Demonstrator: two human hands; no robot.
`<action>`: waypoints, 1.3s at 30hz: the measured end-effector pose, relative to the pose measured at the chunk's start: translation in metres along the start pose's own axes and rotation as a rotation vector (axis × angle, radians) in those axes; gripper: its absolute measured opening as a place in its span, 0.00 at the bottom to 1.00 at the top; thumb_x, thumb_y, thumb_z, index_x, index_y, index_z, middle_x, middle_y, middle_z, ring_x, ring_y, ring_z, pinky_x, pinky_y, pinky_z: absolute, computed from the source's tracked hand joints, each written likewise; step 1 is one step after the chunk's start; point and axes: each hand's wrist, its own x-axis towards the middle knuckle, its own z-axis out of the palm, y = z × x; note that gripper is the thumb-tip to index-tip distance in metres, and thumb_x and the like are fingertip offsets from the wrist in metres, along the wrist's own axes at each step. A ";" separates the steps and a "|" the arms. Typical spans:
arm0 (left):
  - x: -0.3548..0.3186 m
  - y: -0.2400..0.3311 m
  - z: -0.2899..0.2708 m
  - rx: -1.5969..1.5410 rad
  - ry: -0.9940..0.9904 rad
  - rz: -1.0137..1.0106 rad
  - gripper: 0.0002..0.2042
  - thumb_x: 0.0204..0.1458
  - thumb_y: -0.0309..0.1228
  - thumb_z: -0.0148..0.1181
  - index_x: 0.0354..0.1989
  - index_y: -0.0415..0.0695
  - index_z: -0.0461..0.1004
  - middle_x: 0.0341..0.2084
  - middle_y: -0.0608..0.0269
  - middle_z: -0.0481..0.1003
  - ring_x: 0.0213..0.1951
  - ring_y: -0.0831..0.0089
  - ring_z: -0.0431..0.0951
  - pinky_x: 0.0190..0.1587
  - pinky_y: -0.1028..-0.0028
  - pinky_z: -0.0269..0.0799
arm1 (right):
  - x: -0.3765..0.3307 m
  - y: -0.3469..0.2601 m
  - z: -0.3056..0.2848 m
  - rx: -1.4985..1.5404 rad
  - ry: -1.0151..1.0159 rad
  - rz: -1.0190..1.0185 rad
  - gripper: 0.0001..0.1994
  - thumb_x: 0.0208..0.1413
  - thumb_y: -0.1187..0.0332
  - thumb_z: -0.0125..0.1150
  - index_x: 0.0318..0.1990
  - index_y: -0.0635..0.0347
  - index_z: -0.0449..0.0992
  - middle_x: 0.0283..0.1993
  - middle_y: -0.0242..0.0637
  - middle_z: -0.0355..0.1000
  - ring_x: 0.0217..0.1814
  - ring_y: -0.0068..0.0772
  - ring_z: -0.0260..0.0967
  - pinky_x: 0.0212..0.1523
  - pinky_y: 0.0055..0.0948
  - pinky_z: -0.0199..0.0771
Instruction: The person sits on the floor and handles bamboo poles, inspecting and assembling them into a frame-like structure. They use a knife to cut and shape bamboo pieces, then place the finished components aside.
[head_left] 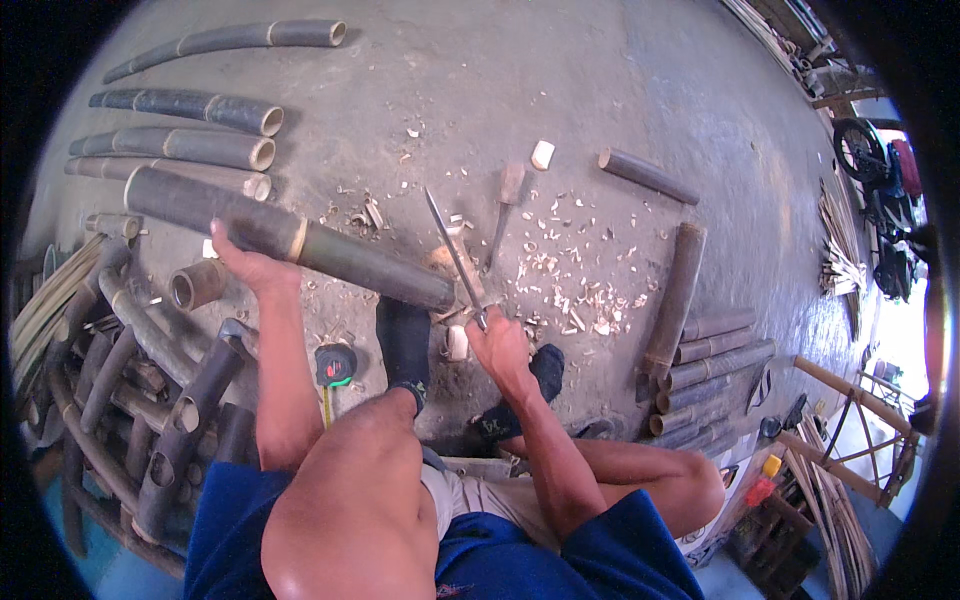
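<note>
Nearest the camera were the person's two bare knees and blue shorts (480, 565), with both forearms reaching out from the lower edge. The left hand (243, 262) pressed down on top of one long dark bamboo pole (290, 238) lying aslant across the concrete floor (560, 90), fingers curled over it in a holding grip. The right hand (497, 340) was clenched around the handle of one long knife (455, 262), its blade pointing up and away, just beside the pole's cut end near the middle of the view. Two feet in dark socks (404, 340) rested below the pole, one touching it.

One yellow and black tape measure (335, 364) lay on the floor between the left forearm and the nearer foot. One chisel with a wooden handle (506, 200) lay just beyond the knife, amid scattered pale chips (570, 290). One small pale block (542, 154) sat farther off.

Four bamboo lengths (200, 130) lay side by side at the upper left, beyond the held pole. One short bamboo ring (196, 284) stood near the left hand. Two single lengths (648, 176) lay at the right, and a stack of shorter cut pieces (715, 365) lay near them; their count could not be told. A heap of dark poles (120, 400) filled the left edge
</note>
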 end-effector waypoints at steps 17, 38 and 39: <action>0.000 -0.004 -0.006 0.159 -0.089 0.061 0.25 0.58 0.51 0.55 0.49 0.39 0.70 0.32 0.51 0.76 0.33 0.58 0.79 0.40 0.59 0.77 | -0.006 -0.033 -0.015 0.292 0.293 -0.225 0.17 0.59 0.57 0.60 0.39 0.66 0.76 0.26 0.61 0.75 0.33 0.64 0.78 0.38 0.56 0.77; 0.012 0.009 -0.011 0.178 -0.073 0.139 0.21 0.58 0.45 0.59 0.49 0.38 0.71 0.35 0.56 0.75 0.37 0.63 0.79 0.42 0.61 0.79 | 0.002 -0.022 -0.002 -0.085 -0.027 0.042 0.19 0.57 0.56 0.60 0.42 0.67 0.77 0.29 0.61 0.77 0.33 0.69 0.77 0.38 0.57 0.77; 0.012 0.010 -0.013 0.159 -0.069 0.142 0.21 0.58 0.45 0.59 0.49 0.38 0.71 0.35 0.56 0.76 0.37 0.63 0.79 0.42 0.61 0.79 | 0.003 -0.021 -0.003 -0.093 -0.042 0.039 0.19 0.56 0.56 0.60 0.42 0.67 0.78 0.29 0.62 0.77 0.33 0.69 0.76 0.39 0.58 0.77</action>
